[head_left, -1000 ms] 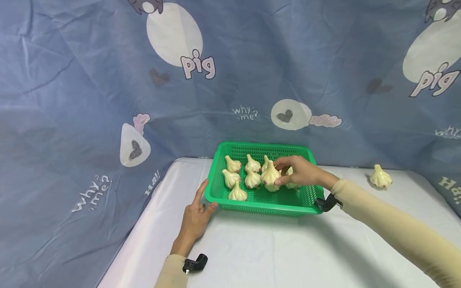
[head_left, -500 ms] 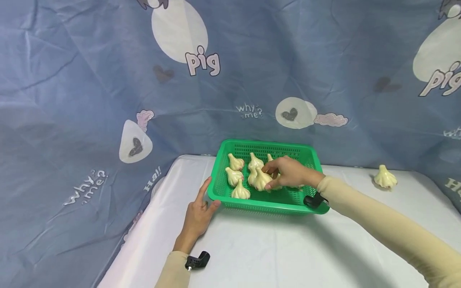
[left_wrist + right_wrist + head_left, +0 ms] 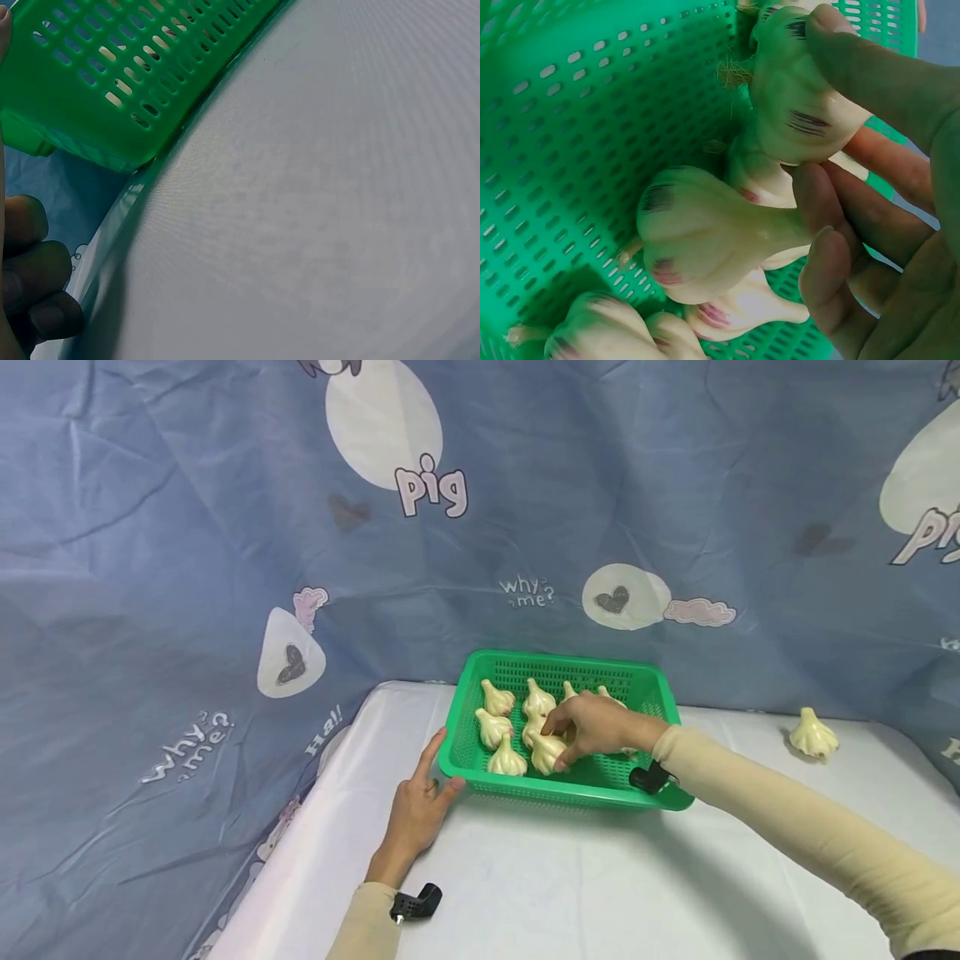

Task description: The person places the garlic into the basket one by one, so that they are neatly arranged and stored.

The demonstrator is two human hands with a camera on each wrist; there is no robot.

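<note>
My right hand (image 3: 600,724) reaches into the green plastic basket (image 3: 570,794) and holds a garlic bulb (image 3: 546,754) between thumb and fingertips. In the right wrist view, this bulb (image 3: 791,105) is cream with dark streaks and root hairs, and other bulbs lie below it. Several more garlic bulbs (image 3: 507,762) rest in the basket, some partly hidden behind the right hand. My left hand (image 3: 417,814) is at the basket's near left corner, index finger and thumb stretched along the rim. In the left wrist view its other fingers (image 3: 37,277) are bent beside the basket.
One garlic bulb (image 3: 813,735) lies on the white tabletop (image 3: 555,893), right of the basket. A blue printed cloth (image 3: 465,577) hangs behind the table and down its left side.
The right hand has moved left and towards the near side with its garlic bulb, lowering it beside the front left bulb. The left hand stays at the basket's corner.
</note>
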